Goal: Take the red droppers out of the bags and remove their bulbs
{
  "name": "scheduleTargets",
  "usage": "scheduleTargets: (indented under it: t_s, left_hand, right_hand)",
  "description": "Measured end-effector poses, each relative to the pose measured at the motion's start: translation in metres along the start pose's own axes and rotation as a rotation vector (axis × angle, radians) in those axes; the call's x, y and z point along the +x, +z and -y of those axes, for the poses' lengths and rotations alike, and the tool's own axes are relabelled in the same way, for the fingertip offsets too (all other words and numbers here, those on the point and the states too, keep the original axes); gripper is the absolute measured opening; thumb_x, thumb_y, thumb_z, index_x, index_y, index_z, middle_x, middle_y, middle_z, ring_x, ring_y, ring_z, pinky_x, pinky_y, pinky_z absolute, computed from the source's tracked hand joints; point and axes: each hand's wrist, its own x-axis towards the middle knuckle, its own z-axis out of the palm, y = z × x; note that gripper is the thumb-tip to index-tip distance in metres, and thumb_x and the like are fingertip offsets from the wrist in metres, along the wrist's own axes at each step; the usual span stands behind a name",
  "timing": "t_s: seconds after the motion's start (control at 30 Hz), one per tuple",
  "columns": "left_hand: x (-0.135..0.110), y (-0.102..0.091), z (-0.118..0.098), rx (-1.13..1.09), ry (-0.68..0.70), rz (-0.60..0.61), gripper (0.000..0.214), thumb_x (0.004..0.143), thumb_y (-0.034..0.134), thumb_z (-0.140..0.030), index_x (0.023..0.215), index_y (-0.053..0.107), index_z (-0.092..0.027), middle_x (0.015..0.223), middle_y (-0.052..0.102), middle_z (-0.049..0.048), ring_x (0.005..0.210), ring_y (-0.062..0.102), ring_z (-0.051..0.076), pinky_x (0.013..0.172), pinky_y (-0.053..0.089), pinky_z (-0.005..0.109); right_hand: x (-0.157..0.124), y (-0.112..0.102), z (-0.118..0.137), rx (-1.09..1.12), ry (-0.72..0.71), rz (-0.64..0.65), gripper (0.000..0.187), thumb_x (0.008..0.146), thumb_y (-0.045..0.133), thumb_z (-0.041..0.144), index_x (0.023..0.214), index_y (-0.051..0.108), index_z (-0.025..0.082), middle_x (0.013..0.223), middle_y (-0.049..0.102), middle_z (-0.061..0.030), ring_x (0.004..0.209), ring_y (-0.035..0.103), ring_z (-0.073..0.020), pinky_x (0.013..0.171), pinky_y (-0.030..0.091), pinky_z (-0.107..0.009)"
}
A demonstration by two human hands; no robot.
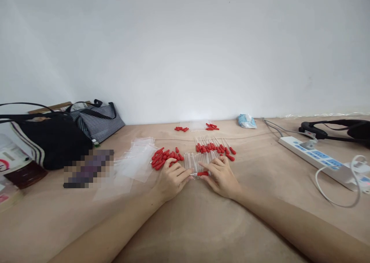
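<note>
Between my two hands lies a glass dropper, level and just above the table. My left hand [172, 178] pinches its clear glass tube [194, 174]. The fingers of my right hand [223, 179] are closed round the red rubber bulb [203, 173] at the other end. Right behind them lies a row of bare glass tubes [189, 161], partly hidden by my hands. A heap of loose red bulbs [163, 158] sits beyond my left hand. Several droppers with red bulbs [208, 147] lie behind the row of tubes, bulbs toward me.
Clear plastic bags [138, 162] spread on the left, near a pixelated dark object [89, 169], a black bag [63, 141] and a striped bag [101, 120]. At right are a power strip [318, 159] with cables and a black headset [318, 130]. A blue-white packet [246, 121] lies by the wall.
</note>
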Motion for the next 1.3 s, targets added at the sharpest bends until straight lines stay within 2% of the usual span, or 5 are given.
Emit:
scheduleTargets:
  t_s: [0.53,0.63,0.77,1.0,1.3]
  left_hand:
    - [-0.002,-0.005,0.002,-0.133,-0.069,0.029,0.02,0.084,0.044,-0.02,0.069,0.057,-0.016,0.052,0.053,-0.0024,0.054,0.044,0.01,0.069,0.034,0.03]
    - [-0.006,-0.004,0.006,-0.136,-0.182,0.013,0.022,0.084,0.042,-0.02,0.069,0.057,-0.016,0.054,0.051,-0.001,0.054,0.044,0.01,0.064,0.036,0.028]
    - [-0.006,0.0,0.008,-0.197,-0.285,0.049,0.021,0.085,0.038,-0.018,0.093,0.057,-0.016,0.074,0.055,0.0032,0.069,0.051,0.012,0.066,0.041,0.024]
    - [0.016,0.017,0.01,-0.199,-0.459,-0.006,0.027,0.083,0.037,-0.013,0.106,0.05,-0.016,0.088,0.054,0.0059,0.082,0.055,0.015,0.073,0.046,0.027]
    - [0.038,0.037,-0.007,-0.224,-0.275,0.108,0.017,0.077,0.041,-0.008,0.083,0.054,-0.017,0.081,0.059,0.0041,0.077,0.057,0.015,0.071,0.047,0.027]
  right_hand:
    - [-0.011,-0.009,-0.008,-0.046,-0.064,-0.036,0.015,0.078,0.048,0.02,0.078,0.063,0.021,0.058,0.056,0.0011,0.066,0.044,-0.013,0.081,0.024,-0.039]
    - [-0.014,-0.019,-0.024,-0.038,0.068,-0.107,0.018,0.081,0.045,0.022,0.083,0.063,0.021,0.069,0.06,-0.0019,0.07,0.049,-0.0144,0.079,0.029,-0.036]
    - [-0.013,-0.027,-0.049,0.154,0.306,-0.197,0.024,0.083,0.041,0.029,0.095,0.06,0.02,0.087,0.058,-0.0067,0.079,0.054,-0.0161,0.068,0.041,-0.03]
    - [-0.014,-0.033,-0.079,0.129,0.789,-0.161,0.027,0.074,0.049,0.035,0.088,0.061,0.016,0.07,0.058,-0.0036,0.055,0.051,-0.013,0.051,0.04,-0.026]
    - [-0.012,-0.024,-0.069,-0.166,0.557,0.013,0.018,0.073,0.051,0.037,0.071,0.062,0.023,0.077,0.065,-0.0008,0.075,0.052,-0.0196,0.073,0.033,-0.035]
